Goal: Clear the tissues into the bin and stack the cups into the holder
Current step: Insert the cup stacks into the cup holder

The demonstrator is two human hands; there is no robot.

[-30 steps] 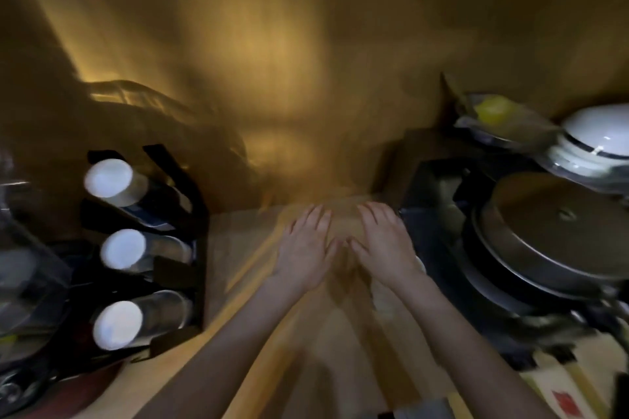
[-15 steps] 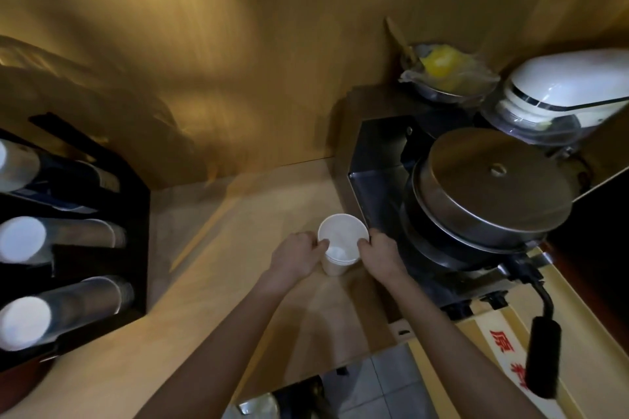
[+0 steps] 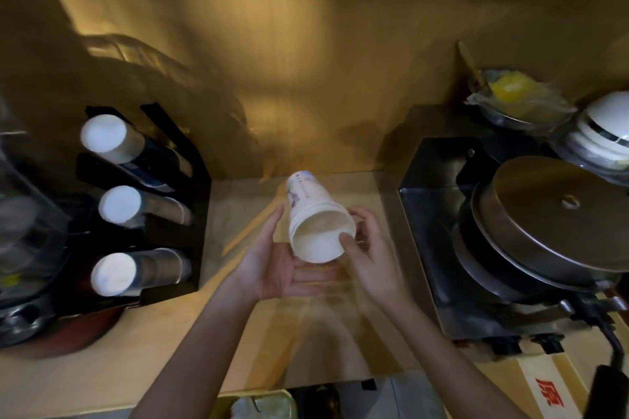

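Your right hand (image 3: 369, 258) grips white cup (image 3: 315, 224) at rim, thumb inside mouth; cup tilted, lifted above wooden counter (image 3: 238, 333). Your left hand (image 3: 282, 265) open, palm up beneath cup. Black cup holder (image 3: 177, 201) stands well left.

round metal griddle (image 3: 551, 214) right; white appliance (image 3: 602, 133), maybe cooker, behind.

A white paper cup (image 3: 315, 224) with faint blue print lies tipped, its open mouth toward the camera, held between the fingers (image 3: 347, 241), while the black holder (image 3: 190, 180) with three cup stacks stands well left of them.
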